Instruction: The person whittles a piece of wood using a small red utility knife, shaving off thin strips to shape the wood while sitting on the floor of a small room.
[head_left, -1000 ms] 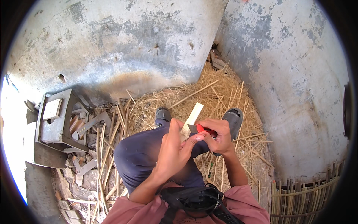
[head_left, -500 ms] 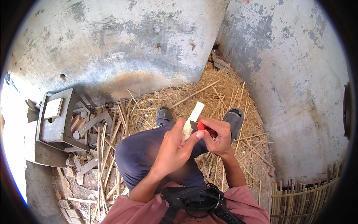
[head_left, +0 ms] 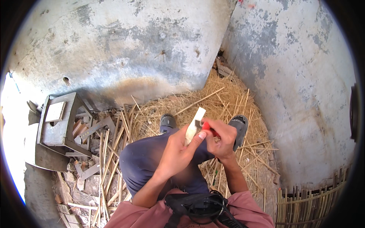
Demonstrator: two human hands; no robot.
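A pale, flat wooden strip is gripped in my left hand, its upper end sticking out past the fingers and tilted slightly right. My right hand is wrapped round a knife with a red handle. The knife's short dark blade lies against the strip's right side. My left thumb reaches across beside the red handle. Both hands are held above my lap, over dark trousers.
Straw and thin sticks cover the floor round my shoes. Left stands a weathered wooden box frame among rubble and long split sticks. Peeling walls meet at a far corner. A woven stick basket is at lower right.
The strip and both hands have shifted a little left and down in the picture. My right hand has turned slightly with the knife, whose blade stays at the strip.
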